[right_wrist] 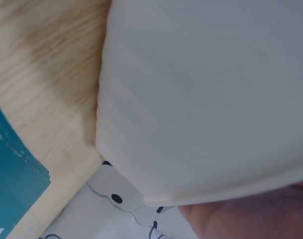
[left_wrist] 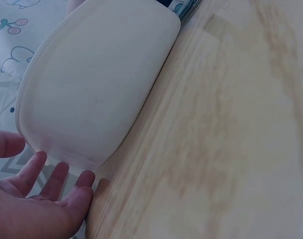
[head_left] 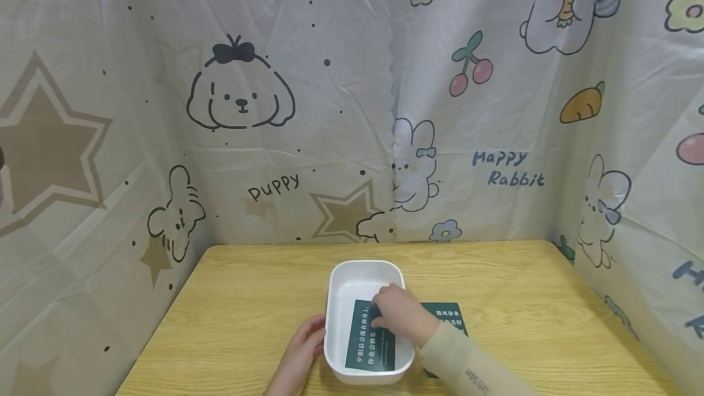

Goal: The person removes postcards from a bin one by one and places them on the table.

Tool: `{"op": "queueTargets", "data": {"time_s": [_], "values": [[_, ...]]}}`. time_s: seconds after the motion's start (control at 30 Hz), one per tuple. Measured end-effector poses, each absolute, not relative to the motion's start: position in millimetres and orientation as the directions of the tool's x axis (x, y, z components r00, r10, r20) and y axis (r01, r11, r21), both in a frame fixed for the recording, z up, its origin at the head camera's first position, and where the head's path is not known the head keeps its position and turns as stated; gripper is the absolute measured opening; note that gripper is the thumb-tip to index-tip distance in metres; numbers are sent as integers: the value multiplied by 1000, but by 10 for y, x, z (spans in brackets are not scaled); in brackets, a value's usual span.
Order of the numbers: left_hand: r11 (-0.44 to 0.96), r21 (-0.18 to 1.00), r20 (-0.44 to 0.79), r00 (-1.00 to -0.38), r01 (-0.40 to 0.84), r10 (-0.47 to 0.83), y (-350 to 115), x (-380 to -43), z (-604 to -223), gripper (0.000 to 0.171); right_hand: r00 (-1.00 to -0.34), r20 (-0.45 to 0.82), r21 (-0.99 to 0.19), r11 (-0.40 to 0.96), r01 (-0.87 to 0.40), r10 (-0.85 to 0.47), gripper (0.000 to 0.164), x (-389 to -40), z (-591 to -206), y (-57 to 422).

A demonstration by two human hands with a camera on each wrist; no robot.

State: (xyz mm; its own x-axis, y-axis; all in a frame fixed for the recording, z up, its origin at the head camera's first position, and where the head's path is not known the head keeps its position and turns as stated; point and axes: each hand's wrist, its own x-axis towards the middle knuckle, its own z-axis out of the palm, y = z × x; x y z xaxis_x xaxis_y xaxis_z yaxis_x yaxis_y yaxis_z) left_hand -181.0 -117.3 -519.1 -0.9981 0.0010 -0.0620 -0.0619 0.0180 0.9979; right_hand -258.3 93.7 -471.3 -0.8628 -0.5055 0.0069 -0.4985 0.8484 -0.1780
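Note:
A white rectangular plastic box (head_left: 341, 283) with rounded corners stands on the table. Inside it lies a dark green card (head_left: 363, 341) printed with white writing, partly hidden by my right hand (head_left: 404, 313). That hand reaches over the box's right rim and pinches the card near its upper right edge. My left hand (head_left: 302, 347) is at the box's left side. In the left wrist view its fingertips (left_wrist: 86, 178) touch the outer wall. Right of the box is a second green card (head_left: 448, 310), partly covered by the right sleeve. The right wrist view mostly shows the box wall (right_wrist: 201, 99).
The wood-grain table (head_left: 247, 286) extends to both sides of the box. A pale curtain (head_left: 330, 109) with cartoon animals, stars and flowers hangs around its back and sides. In the right wrist view, a green card (right_wrist: 12, 174) lies near the table edge.

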Motion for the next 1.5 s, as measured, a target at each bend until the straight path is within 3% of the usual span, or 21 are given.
{"op": "queueTargets", "data": {"time_s": [0.8, 1.5], "values": [[26, 998, -61, -998, -61, -7, -1164, -1804, -5181, 46, -873, -32, -38, 874, -485, -486, 46, -2528, -4697, 854], [25, 998, -49, -999, -50, -14, -1169, -1787, -5169, 46, -880, -44, -55, 881, -471, -473, 53, -2609, -4748, 844]]}}
